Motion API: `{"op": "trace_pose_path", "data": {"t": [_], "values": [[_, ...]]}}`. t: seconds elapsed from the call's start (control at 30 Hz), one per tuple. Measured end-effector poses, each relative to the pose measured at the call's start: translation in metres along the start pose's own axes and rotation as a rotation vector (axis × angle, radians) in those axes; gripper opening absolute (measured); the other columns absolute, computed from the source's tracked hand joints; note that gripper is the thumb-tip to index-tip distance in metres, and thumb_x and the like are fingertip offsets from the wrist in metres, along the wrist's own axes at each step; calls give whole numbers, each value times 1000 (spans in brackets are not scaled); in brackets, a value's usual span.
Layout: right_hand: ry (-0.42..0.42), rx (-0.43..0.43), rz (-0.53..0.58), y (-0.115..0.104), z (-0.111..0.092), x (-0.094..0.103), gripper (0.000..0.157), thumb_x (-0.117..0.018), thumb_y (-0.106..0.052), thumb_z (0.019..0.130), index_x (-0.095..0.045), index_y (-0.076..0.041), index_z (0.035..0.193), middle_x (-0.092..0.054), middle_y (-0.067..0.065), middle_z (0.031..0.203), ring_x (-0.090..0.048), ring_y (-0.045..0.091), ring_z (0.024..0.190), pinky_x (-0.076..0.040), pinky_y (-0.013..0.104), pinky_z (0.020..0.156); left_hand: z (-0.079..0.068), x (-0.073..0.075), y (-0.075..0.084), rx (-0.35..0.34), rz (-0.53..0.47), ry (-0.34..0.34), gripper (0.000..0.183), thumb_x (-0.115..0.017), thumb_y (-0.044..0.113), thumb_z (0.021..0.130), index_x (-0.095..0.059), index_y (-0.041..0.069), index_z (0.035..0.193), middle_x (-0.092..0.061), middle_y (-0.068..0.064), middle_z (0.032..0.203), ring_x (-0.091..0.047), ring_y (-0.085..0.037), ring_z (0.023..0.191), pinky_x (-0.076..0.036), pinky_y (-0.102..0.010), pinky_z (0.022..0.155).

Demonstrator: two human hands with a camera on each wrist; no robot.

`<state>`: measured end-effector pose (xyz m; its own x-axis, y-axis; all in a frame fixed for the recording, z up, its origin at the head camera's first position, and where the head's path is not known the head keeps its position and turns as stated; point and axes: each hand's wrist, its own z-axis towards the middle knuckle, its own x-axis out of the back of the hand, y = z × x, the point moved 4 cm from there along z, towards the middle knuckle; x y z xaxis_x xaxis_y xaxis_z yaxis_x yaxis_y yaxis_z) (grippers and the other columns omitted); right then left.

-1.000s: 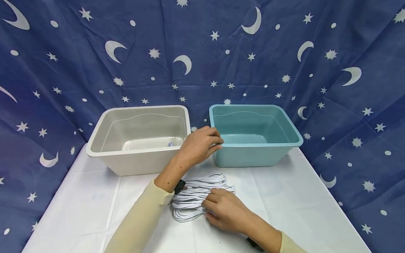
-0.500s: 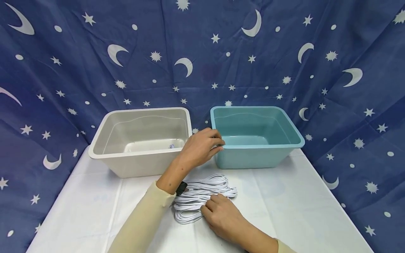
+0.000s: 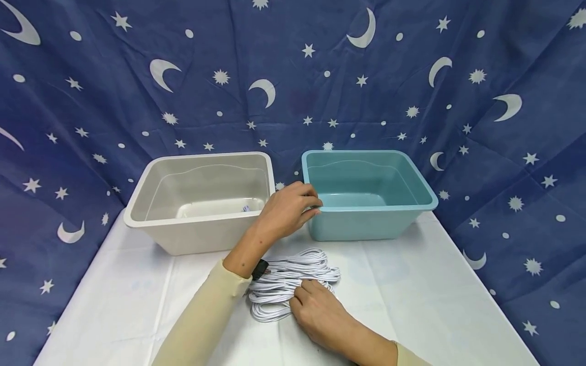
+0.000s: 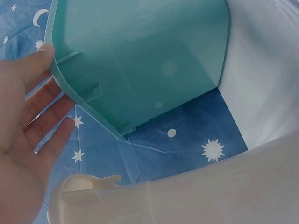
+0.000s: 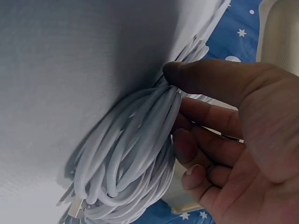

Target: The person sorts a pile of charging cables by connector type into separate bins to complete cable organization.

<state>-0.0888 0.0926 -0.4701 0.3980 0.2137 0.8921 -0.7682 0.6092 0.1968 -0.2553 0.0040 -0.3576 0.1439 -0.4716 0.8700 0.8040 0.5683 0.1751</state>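
Note:
My left hand (image 3: 288,208) holds the near left corner of the teal bin (image 3: 366,223). In the left wrist view, the thumb lies on one side of the bin's rim (image 4: 60,77) and the fingers are on the other. On the white cloth in front lies a coiled bundle of white cable (image 3: 293,267). My right hand (image 3: 320,312) pinches the near right part of this bundle. In the right wrist view, thumb and forefinger close on the cable loops (image 5: 135,135), with the other fingers curled beside them. A small metal plug (image 5: 76,207) shows at the end of the loops.
A light grey bin (image 3: 197,236) stands left of the teal one, with a small purplish item (image 3: 246,208) on its floor. Both bins stand at the back of the white-clothed table (image 3: 114,315). Behind hangs a blue curtain (image 3: 293,91) with moons and stars.
My right hand has shifted slightly toward me on the cable bundle. The left hand stays at the teal bin's corner, and both bins keep their places.

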Motion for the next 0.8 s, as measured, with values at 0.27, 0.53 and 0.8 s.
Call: {"op": "trace_pose_path", "data": {"t": [0.27, 0.53, 0.8], "values": [[-34, -42, 9, -3, 0, -1, 15, -75, -6, 80, -62, -13, 79, -51, -2, 79, -45, 16, 74, -44, 30, 66, 0, 0, -1, -4, -8, 9, 17, -78, 28, 99, -84, 21, 114, -69, 6, 116, -60, -14, 104, -52, -28, 79], [-58, -90, 39, 0, 1, -3, 23, -85, -6, 79, -64, -15, 81, -58, -5, 79, -48, 14, 74, -45, 27, 66, 5, 1, -1, -6, 8, 12, 18, -78, 30, 99, -83, 22, 114, -69, 7, 115, -60, -13, 104, -52, -27, 80], [-56, -85, 102, -2, 1, -6, 30, -86, -4, 74, -59, -17, 78, -58, -5, 73, -46, 13, 70, -42, 26, 63, 2, 0, 0, -4, 10, 8, 17, -77, 31, 100, -83, 23, 114, -69, 7, 114, -60, -13, 102, -52, -27, 78]]}}
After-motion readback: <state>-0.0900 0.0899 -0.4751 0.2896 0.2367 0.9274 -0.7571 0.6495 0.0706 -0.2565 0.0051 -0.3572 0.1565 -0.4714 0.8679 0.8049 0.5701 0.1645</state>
